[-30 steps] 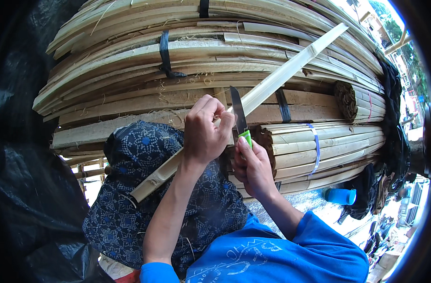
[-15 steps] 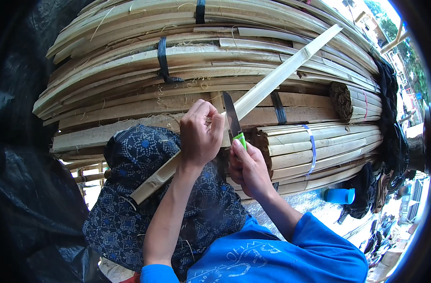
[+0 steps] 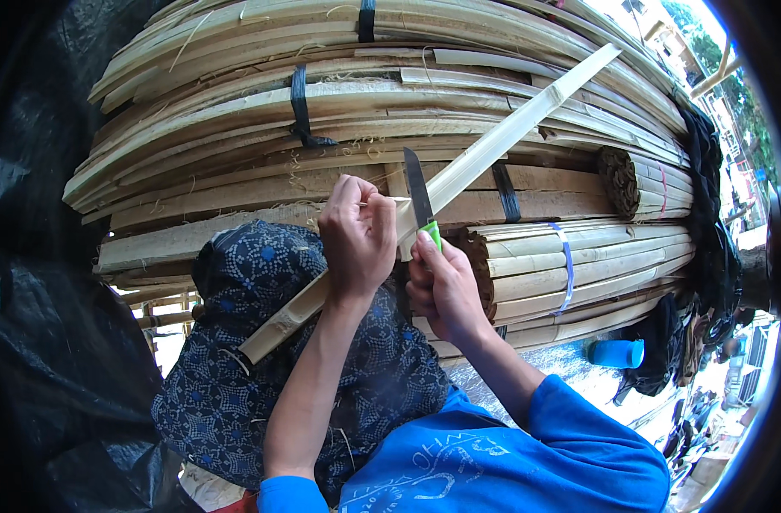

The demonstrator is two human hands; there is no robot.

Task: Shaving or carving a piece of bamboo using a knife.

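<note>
- My left hand [image 3: 356, 235] had its grip clamped round a long flat bamboo slat [image 3: 493, 150], pale and smooth-faced, with straight edges and a squared far end.
- The slat ran on a slant from my lap, low on the left, up to the upper right, crossing in front of the stacked bundles.
- My right hand [image 3: 446, 286] had its grip clamped on a knife [image 3: 419, 195], fingers wrapped round a bright green handle that showed only just above my thumb.
- The blade was dark, narrow and pointed, and stood nearly upright, its lower part against the slat's edge just right of my left hand.
- My two hands were just beside each other, with the slat between them.
- A dark blue cloth [image 3: 254, 359] with a small pale print lay draped over my lap under the slat's lower end, soft and creased.
- Behind stood bundles [image 3: 339, 111] of split bamboo strips, tan and fibrous, with loose stringy shavings hanging from them.
- Black bands [image 3: 301, 103] bound the upper bundles; a bluish band [image 3: 566, 265] bound a lower one at the right.
- A rolled coil [image 3: 619, 181] of thin strips showed its round end at the right.
- A blue cup [image 3: 617, 353] lay low at the right, well apart from my hands.
- Crumpled black sheeting [image 3: 40, 359] filled the left side.
</note>
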